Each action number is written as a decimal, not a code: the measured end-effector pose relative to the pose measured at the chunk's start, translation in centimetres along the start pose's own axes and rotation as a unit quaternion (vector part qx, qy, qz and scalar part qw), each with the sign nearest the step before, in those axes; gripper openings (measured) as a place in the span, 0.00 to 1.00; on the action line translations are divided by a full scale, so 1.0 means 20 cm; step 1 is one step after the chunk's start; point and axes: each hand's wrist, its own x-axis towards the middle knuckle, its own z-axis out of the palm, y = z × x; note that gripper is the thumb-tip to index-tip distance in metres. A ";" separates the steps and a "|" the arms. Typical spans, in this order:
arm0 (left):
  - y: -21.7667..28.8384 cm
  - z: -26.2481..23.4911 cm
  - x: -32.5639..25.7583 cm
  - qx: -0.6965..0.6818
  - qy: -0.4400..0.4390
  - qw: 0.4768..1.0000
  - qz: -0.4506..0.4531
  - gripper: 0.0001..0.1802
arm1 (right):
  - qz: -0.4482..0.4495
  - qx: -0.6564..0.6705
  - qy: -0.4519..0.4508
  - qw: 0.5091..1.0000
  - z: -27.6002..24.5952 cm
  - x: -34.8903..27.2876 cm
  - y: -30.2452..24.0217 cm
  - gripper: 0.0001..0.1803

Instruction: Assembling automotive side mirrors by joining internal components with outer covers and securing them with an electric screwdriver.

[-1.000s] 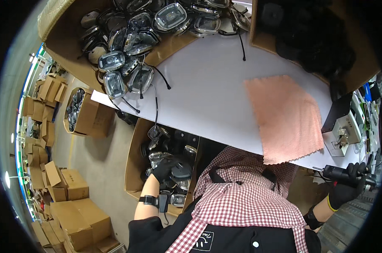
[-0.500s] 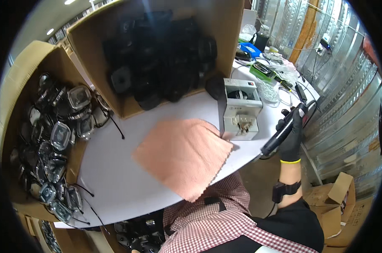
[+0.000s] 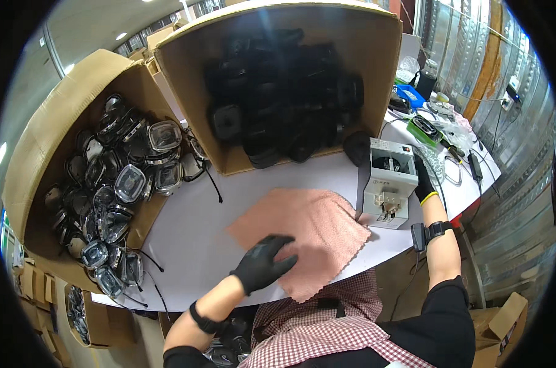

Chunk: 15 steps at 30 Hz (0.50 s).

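Observation:
My left hand (image 3: 265,264), in a black glove, hovers over or rests on the near left part of a pink cloth (image 3: 321,230). Its thumb and fingers are apart and nothing shows between them. The cloth lies spread on the white table, one corner over the front edge. My right hand (image 3: 424,179), gloved in black with a yellow cuff, reaches along the right side of a small grey-white screw feeder (image 3: 385,184). The machine and the glove's own back hide its fingers, so I cannot see whether it holds anything.
A big carton (image 3: 195,132) of dark black parts stands at the back. Left of it, another carton (image 3: 35,159) holds several clear-windowed black units, some cables trailing onto the white table (image 3: 195,245). Blue tray (image 3: 411,95), bags and cables crowd the back right by the metal wall.
My right hand held a black electric screwdriver at the right; now it is beside the screw feeder and the screwdriver is out of sight. My left hand has come in over the cloth.

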 end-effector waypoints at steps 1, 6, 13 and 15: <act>0.00 0.03 0.07 0.001 -0.004 1.000 0.006 0.26 | -0.004 0.002 0.006 1.000 0.06 -0.07 -0.08 0.26; -0.08 0.17 0.34 0.186 0.114 0.973 0.075 0.34 | -0.421 -0.390 0.155 0.804 0.78 -0.67 -0.33 0.23; -0.31 0.49 0.50 0.176 0.103 0.960 0.192 0.42 | -0.425 -0.717 -0.097 0.543 0.82 -0.80 0.02 0.18; -0.34 0.43 0.50 0.155 0.022 0.967 0.202 0.43 | -0.441 -0.719 -0.125 0.523 0.87 -0.80 -0.06 0.20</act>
